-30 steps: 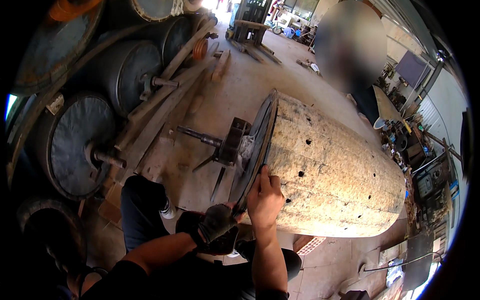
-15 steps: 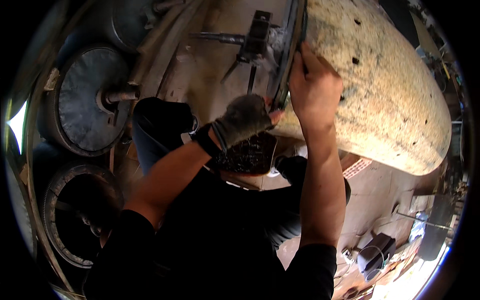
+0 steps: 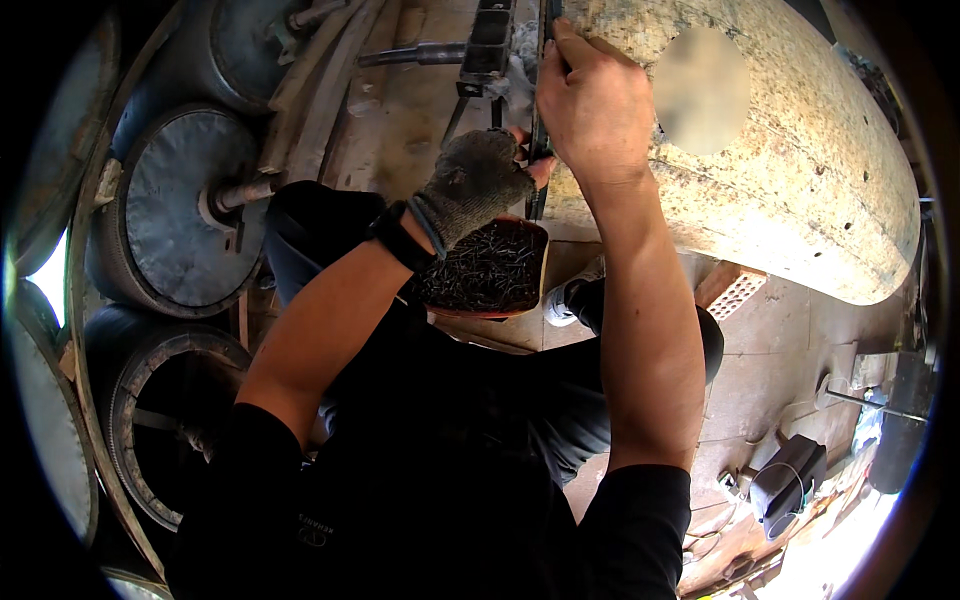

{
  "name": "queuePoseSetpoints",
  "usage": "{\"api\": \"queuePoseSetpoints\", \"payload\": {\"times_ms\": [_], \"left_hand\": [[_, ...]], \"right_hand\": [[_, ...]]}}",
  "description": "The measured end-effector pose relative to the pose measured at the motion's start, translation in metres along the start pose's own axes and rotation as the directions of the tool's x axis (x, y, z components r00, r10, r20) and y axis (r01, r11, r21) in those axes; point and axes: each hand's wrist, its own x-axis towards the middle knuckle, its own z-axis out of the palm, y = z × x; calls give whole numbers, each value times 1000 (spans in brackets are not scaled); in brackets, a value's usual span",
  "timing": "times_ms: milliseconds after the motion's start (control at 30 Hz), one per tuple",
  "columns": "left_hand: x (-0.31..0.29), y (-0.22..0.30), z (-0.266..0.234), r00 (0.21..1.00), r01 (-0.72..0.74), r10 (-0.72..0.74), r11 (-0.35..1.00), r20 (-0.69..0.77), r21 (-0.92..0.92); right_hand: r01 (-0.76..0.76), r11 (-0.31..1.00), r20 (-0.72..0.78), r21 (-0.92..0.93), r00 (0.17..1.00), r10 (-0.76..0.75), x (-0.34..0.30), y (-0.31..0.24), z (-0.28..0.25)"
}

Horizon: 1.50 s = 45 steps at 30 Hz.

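Observation:
A large, rounded, tan-mottled body (image 3: 820, 160) with small dark holes lies at the upper right, a narrow dark strip (image 3: 537, 200) running along its left edge. My left hand (image 3: 478, 182), in a worn grey-green glove with bare fingertips, pinches the lower part of this strip. Farther up, my bare right hand (image 3: 600, 110) grips the strip with curled fingers, the index finger pointing along it. What lies under the right fingers is hidden. Below my left hand sits a shallow reddish-rimmed tray (image 3: 546, 262) full of dark nails (image 3: 480, 265).
A dark metal frame (image 3: 486, 45) with a rod stands left of the strip. Several round metal drums (image 3: 180, 210) with stub shafts line the left side. A perforated brick (image 3: 738, 290) is beneath the tan body; a dark box (image 3: 788, 485) with a cable lies at lower right.
The view has shifted, and both hands appear higher and a little farther left, along with the strip. Both keep their hold on it. More of the nail tray shows now.

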Motion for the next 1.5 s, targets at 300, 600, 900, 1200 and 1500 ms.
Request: {"api": "queuePoseSetpoints", "payload": {"times_ms": [300,600,900,1200,1500], "left_hand": [[-2,-3,-1,999,-6,6,1000,41,6],[1,-6,0,994,-100,100,995,-38,2],[1,-5,-3,987,-162,162,985,-5,54],[1,-7,0,988,-156,154,982,19,109],[-3,-5,3,977,-201,206,976,-54,77]], "right_hand": [[65,998,-75,8,995,-64,-1,5,6],[50,997,-46,-52,998,-52,0,-1,2],[67,997,-69,-37,995,-70,-1,1,4],[77,997,-99,-3,992,-77,-3,1,5],[120,993,-168,-5,979,-119,-4,-4,9]]}}
